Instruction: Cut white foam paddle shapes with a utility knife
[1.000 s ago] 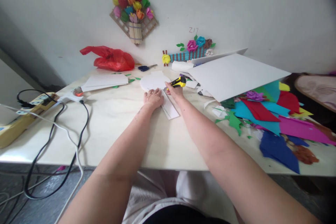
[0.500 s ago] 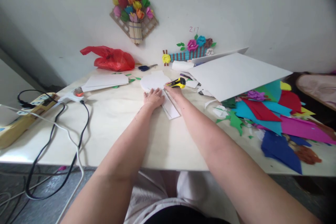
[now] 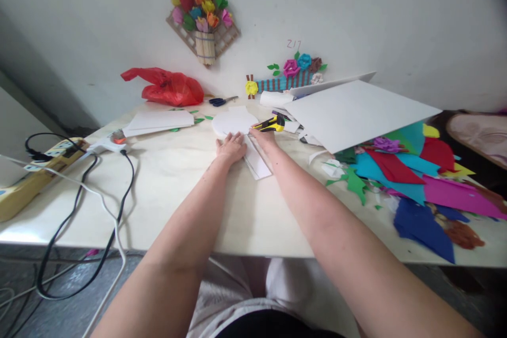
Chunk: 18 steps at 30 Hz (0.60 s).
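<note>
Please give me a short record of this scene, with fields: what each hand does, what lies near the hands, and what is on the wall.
left hand: pressed flat on the white strip
right hand: grips a yellow knife, tip at the white disc
table right side: white sheet over coloured paper scraps
table left side: cables, power strip, red bag
far edge: scissors
wall: paper flower bouquet

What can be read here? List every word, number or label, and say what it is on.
"Z17", or possibly "217", handwritten in faint red on the wall just above the paper flower strip.
Small coloured labels on the power strip: too small and blurred to read.
Yellow knife in the right hand: no readable marking.
White paper under the left hand: no print visible.
</note>
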{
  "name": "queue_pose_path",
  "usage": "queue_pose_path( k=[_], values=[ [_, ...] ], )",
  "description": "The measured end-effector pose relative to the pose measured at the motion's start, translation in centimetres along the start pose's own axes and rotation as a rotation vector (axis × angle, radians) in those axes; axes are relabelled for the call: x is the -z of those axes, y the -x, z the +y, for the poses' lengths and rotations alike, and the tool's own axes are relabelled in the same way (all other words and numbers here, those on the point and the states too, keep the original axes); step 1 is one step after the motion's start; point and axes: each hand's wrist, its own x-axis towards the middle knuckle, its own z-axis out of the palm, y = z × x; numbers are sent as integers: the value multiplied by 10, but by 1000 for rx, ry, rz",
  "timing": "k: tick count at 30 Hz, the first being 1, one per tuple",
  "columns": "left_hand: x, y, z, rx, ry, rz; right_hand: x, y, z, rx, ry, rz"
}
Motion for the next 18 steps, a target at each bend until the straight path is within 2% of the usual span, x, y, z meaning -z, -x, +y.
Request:
queue_pose_path(
  k=[18],
  values=[
    [-3, -2, -1, -5, 10, 13, -2, 11, -14, -40, -55, -9]
  ],
)
